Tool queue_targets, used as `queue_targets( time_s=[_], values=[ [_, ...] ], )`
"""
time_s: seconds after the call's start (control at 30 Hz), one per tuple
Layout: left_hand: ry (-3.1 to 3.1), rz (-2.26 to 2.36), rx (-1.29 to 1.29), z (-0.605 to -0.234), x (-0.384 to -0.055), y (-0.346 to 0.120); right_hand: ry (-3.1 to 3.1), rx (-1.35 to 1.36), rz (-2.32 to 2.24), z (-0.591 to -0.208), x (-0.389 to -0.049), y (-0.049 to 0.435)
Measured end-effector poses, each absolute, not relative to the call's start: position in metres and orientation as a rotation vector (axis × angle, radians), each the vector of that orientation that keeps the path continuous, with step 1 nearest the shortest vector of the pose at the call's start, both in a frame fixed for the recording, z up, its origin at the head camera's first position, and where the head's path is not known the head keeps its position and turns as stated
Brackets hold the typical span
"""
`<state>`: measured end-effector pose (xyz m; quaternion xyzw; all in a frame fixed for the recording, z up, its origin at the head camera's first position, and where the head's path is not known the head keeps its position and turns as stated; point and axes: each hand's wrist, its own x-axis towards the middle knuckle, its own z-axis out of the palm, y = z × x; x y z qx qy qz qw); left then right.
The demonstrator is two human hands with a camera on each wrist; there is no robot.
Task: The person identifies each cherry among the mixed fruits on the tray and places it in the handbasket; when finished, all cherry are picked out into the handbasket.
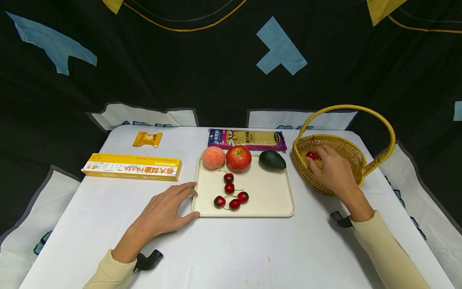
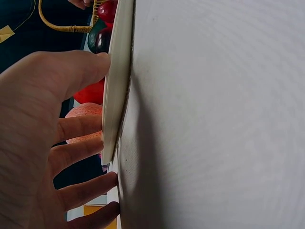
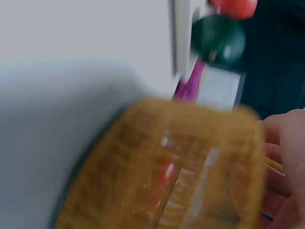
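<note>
My left hand (image 1: pixel 164 210) rests at the left edge of a cream tray (image 1: pixel 267 192), fingers spread and fairly straight. Its thumb and some fingertips meet the rim in the left wrist view. Several dark red cherries (image 1: pixel 234 204) with stems lie on the tray. Behind them are a red apple (image 1: pixel 238 158), a bumpy pink-orange ball (image 1: pixel 213 157) and a dark green avocado (image 1: pixel 272 160). Reaching into a wicker basket (image 1: pixel 351 150), my right hand (image 1: pixel 333 168) is bent beside a red cherry (image 1: pixel 312 155); I cannot tell whether it pinches it.
A purple-and-yellow pasta packet (image 1: pixel 247 139) lies behind the tray. At the left are a yellow-and-white pasta box (image 1: pixel 131 167) and a small orange wrapped snack (image 1: pixel 147 139). The basket's tall handle (image 1: pixel 346 107) arches above its opening.
</note>
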<state>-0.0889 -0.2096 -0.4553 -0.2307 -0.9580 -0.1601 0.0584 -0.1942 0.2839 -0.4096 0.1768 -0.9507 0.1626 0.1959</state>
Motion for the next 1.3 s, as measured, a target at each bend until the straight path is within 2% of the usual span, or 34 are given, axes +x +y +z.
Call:
queue_targets(
  time_s=[0.37, 0.93, 1.3],
  values=[
    [-2.908, -0.477, -0.703, -0.456, -0.088, -0.210, -2.621, 0.742, 0.536, -0.414, -0.165, 0.227],
    [-2.909, -0.472, -0.708, -0.456, -0.090, -0.211, -2.660, 1.271, 0.537, -0.430, -0.140, 0.151],
    [-2.912, -0.467, -0.701, -0.455, -0.089, -0.209, -2.715, 1.316, 0.511, -0.439, -0.140, 0.139]
  ],
)
